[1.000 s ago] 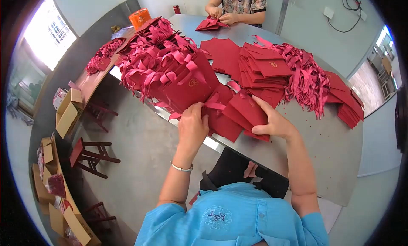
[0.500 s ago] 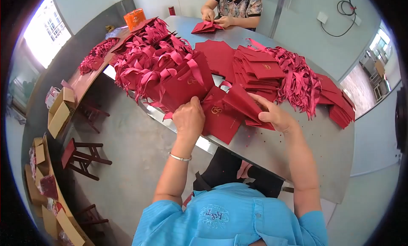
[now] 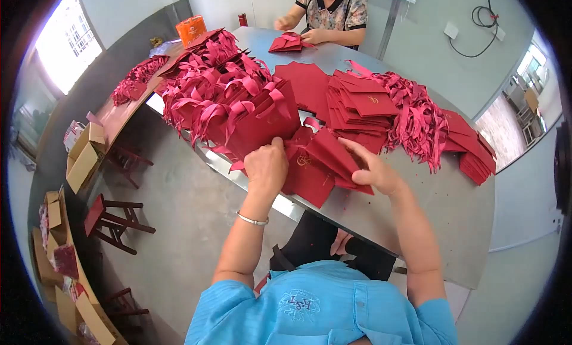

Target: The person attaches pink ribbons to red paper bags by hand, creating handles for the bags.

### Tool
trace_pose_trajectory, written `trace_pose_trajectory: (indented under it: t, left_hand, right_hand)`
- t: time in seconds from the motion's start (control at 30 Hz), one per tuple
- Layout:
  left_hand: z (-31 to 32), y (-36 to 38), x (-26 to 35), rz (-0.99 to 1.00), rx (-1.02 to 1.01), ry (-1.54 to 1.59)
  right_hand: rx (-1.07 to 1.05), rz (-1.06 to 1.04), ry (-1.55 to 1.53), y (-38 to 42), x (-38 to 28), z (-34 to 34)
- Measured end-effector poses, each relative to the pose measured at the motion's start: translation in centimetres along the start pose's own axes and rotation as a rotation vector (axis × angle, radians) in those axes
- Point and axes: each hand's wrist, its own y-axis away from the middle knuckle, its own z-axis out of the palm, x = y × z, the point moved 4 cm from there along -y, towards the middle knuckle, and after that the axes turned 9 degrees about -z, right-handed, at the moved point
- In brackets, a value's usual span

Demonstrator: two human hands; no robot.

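Note:
At the table's near edge lies a red paper gift bag [image 3: 305,177] with a gold emblem and a ribbon handle, partly folded up along its right side. My left hand [image 3: 266,168] is closed in a pinch at the bag's left edge; its fingertips are partly hidden. On the right side, my right hand [image 3: 376,171] has its thumb and fingers around the raised part of the bag. Just beyond my left hand, a big heap of finished-looking bags with pink ribbon handles [image 3: 223,100] stands upright. A stack of flat red bags [image 3: 360,100] sits beyond my right hand.
A pile of loose pink ribbons [image 3: 417,121] and more red bags [image 3: 471,145] lie to the right. Across the grey table [image 3: 429,196] a co-worker [image 3: 333,17] handles a red bag [image 3: 287,42]. Cardboard boxes [image 3: 86,151] and a wooden stool [image 3: 113,220] are at left.
My right hand has moved slightly left, and the bag's raised part has swung left with it. My left hand stays nearly in place. One of the co-worker's hands has lifted away from their bag.

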Motion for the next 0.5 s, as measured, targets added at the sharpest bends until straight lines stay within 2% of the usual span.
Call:
trace_pose_trajectory:
  t: [0.07,0.1,0.17,0.23,0.3,0.33,0.37,0.4,0.43,0.5]
  left_hand:
    - [-0.1,-0.3,-0.2,-0.028,0.044,0.005]
    - [-0.5,-0.4,-0.3,-0.049,0.069,0.011]
    - [-1.0,-0.5,-0.3,-0.070,0.095,0.018]
    - [-1.8,-0.2,-0.5,-0.101,0.228,0.254]
    - [-1.5,0.0,-1.3,-0.094,0.227,0.307]
    - [-1.4,0.1,-1.6,-0.088,0.230,0.365]
    - [-1.6,0.3,-1.5,-0.085,0.226,0.364]
    - [-1.5,0.4,-2.1,-0.206,0.118,0.654]
    - [-1.3,0.5,-2.5,-0.330,0.004,0.940]
    - [-1.6,0.6,-2.5,-0.383,-0.051,1.013]
  right_hand:
    - [0.033,-0.013,0.234,0.2,0.1,0.6]
    - [0.035,-0.014,0.234,0.3,0.3,1.2]
    - [0.147,-0.206,0.520,0.5,0.5,1.9]
    - [0.178,-0.246,0.569,0.2,1.4,2.4]
    - [0.252,-0.325,0.765,0.0,0.7,3.2]
    - [0.256,-0.322,0.761,-0.3,1.0,3.7]
    - [0.202,-0.260,0.921,-0.6,1.7,4.3]
    - [0.143,-0.195,1.078,-0.7,2.4,4.7]
    - [0.144,-0.193,1.076,-0.6,2.8,4.9]
    - [0.099,-0.102,1.132,-0.5,3.8,5.1]
